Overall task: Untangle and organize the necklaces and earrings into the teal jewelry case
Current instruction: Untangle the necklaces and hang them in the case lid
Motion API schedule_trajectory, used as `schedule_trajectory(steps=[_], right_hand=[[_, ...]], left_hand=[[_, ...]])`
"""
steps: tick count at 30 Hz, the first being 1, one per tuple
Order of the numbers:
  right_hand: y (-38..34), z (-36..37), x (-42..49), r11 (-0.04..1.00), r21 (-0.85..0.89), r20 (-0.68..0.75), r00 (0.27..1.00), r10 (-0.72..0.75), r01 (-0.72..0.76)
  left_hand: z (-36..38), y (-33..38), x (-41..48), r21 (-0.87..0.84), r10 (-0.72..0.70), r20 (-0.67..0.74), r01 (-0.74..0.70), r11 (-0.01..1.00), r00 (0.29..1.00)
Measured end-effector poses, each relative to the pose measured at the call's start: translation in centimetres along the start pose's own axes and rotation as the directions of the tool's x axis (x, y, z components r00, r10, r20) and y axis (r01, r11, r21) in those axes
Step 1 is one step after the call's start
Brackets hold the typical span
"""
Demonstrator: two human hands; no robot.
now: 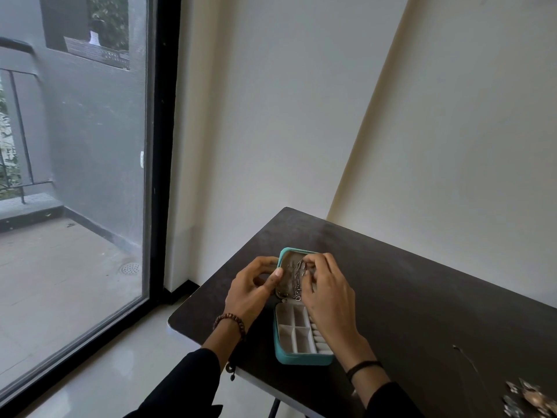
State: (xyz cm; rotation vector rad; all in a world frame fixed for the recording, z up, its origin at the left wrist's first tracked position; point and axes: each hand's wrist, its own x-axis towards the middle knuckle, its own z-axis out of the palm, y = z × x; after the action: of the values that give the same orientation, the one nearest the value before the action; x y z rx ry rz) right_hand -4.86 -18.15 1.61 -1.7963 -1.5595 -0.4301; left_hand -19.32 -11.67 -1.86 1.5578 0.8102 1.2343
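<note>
Dark table [422, 297], teal case [281, 356]: necklaces [297, 279] between left hand [250, 286] and right hand [328, 292]

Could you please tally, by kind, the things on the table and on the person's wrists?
Jewelry case: 1
Chain bundle in its lid: 1, strands uncountable
Loose chain on the table: 1
Jewelry heap, near right: 1
Wristbands: 2, beaded and black
Total: 6

I'm at a dark table [422, 297] set against a cream wall [271, 116]. On my left, a tall window [75, 176] in a black frame [164, 146] gives soft grey daylight. Glossy pale floor [120, 372] below; outside, a grey balcony [60, 251] with a dark railing [21, 131].
</note>
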Motion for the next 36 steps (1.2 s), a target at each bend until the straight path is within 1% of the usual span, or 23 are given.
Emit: schedule_trajectory(steps=[3, 8, 12, 16, 18, 21, 24, 27, 30, 32, 36], right_hand=[[0.0, -0.1, 0.0, 1.000, 0.025, -0.005, 1.000, 0.007, -0.006], [-0.2, 0.1, -0.3, 1.000, 0.013, -0.009, 1.000, -0.004, 0.004], [-0.1, 0.0, -0.1, 1.000, 0.023, 0.028, 1.000, -0.007, 0.006], [0.1, -0.5, 0.1, 0.998, 0.064, 0.110, 0.994, -0.020, 0.013], [0.1, -0.8, -0.2, 0.995, 0.097, 0.122, 0.993, -0.001, -0.011], [0.4, -1.2, -0.8, 0.986, 0.147, 0.085, 0.995, 0.060, -0.072], [0.8, -1.5, -1.8, 0.985, 0.114, 0.106, 0.988, 0.117, -0.129], [1.4, -1.5, -3.1, 0.988, 0.059, 0.173, 0.976, 0.132, -0.144], [1.9, -1.5, -4.1, 0.980, 0.097, 0.222, 0.963, 0.151, -0.176], [1.8, -1.7, -4.4, 0.976, 0.121, 0.259, 0.955, 0.143, -0.179], [1.9, -2.5, -4.7, 0.975, 0.125, 0.303, 0.943, 0.138, -0.183]], left_hand=[[0.0, 0.0, 0.0, -0.002, 0.007, 0.000, -0.007, 1.000, 1.000], [0.0, -0.1, 0.1, -0.007, 0.001, -0.001, -0.001, 1.000, 1.000], [0.0, -0.2, 0.1, -0.002, -0.007, -0.004, 0.007, 1.000, 1.000], [-0.1, -0.3, 0.1, -0.007, -0.011, -0.002, 0.011, 1.000, 1.000], [0.0, -0.3, 0.0, -0.017, -0.020, -0.008, 0.020, 1.000, 1.000], [0.0, -0.4, 0.1, -0.014, -0.041, -0.018, 0.041, 0.999, 0.999], [0.1, -0.7, 0.2, -0.009, -0.084, -0.026, 0.084, 0.996, 0.996], [0.3, -1.2, 0.4, 0.039, -0.151, -0.052, 0.153, 0.987, 0.987], [0.6, -0.9, 0.5, 0.155, -0.197, -0.104, 0.211, 0.965, 0.975], [0.8, -0.5, 0.5, 0.240, -0.200, -0.136, 0.228, 0.943, 0.970], [0.9, 0.2, 0.3, 0.290, -0.215, -0.161, 0.254, 0.923, 0.963]])
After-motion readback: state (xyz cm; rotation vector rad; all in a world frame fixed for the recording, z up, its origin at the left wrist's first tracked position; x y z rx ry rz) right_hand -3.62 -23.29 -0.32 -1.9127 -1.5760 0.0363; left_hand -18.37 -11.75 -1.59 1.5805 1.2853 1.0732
